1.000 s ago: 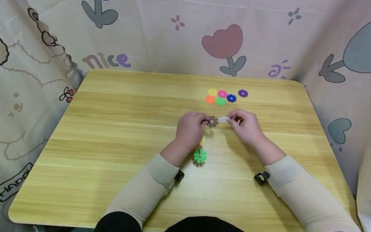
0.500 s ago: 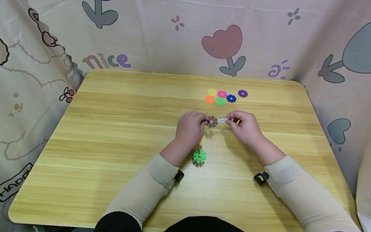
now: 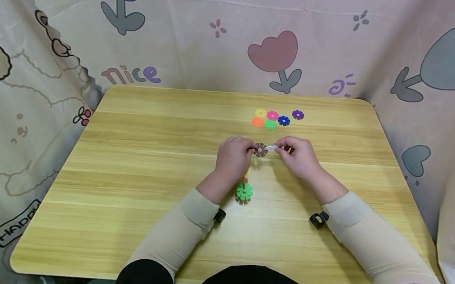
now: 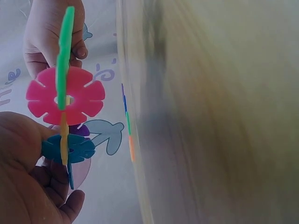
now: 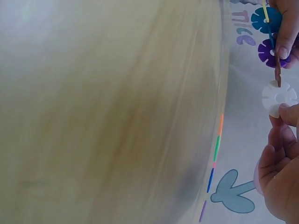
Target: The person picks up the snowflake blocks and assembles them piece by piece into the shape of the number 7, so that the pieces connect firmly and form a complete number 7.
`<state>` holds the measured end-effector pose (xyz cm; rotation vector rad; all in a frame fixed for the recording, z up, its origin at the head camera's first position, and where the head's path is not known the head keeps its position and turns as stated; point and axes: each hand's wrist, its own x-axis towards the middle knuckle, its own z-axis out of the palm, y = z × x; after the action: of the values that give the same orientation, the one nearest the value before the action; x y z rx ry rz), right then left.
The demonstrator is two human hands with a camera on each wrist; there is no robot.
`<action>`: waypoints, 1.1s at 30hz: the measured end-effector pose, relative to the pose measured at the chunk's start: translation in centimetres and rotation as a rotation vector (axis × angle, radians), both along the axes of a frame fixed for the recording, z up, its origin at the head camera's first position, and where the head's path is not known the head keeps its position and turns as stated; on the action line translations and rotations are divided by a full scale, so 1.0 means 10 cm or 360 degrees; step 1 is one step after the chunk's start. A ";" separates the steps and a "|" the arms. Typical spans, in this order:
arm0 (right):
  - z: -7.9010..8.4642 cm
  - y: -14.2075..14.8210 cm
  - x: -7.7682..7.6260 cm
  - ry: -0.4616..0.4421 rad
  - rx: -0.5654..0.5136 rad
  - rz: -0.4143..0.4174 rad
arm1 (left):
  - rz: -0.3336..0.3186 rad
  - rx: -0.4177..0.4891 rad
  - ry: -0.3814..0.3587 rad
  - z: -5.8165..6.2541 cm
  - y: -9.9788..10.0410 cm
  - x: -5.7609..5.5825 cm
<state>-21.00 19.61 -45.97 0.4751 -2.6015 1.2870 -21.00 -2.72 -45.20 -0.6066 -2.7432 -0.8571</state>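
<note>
right hand [image 3: 295, 154] shifted leftward mid-frame, pinching white disc [image 3: 271, 148], seemingly light, stiff, best rim-held; left hand [image 3: 233, 159] pinched purple disc [image 5: 265, 53].

two hands [image 3: 234, 157], six tabletop discs [image 3: 272, 116], one chain [image 4: 86, 101], one white disc [image 5: 269, 96]

a wood-grain table [image 3: 150, 144], with pale flower-printed cloth [image 3: 191, 50] behind it.

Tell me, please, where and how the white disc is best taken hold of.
I would pinch the white disc by its rim, flat between thumb and finger, coming from the person's right, as the right hand does. The disc is thin and notched, and its opposite edge points at the brown disc, so that edge is probably best left uncovered.
</note>
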 end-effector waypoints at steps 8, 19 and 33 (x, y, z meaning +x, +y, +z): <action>0.01 -0.01 0.01 -0.0015 -0.0035 -0.0006 | -0.0008 0.0028 0.0001 0.01 0.00 0.00; 0.01 -0.03 0.00 -0.0001 -0.0030 -0.0018 | -0.0028 0.0052 -0.0030 0.02 0.01 0.00; -0.01 -0.07 0.01 -0.0069 -0.0105 -0.0034 | -0.0027 0.0042 -0.0047 0.01 0.02 -0.02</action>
<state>-20.85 18.87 -46.07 0.4117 -2.5823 1.3858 -21.25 -2.48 -45.10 -0.6183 -2.7524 -0.9117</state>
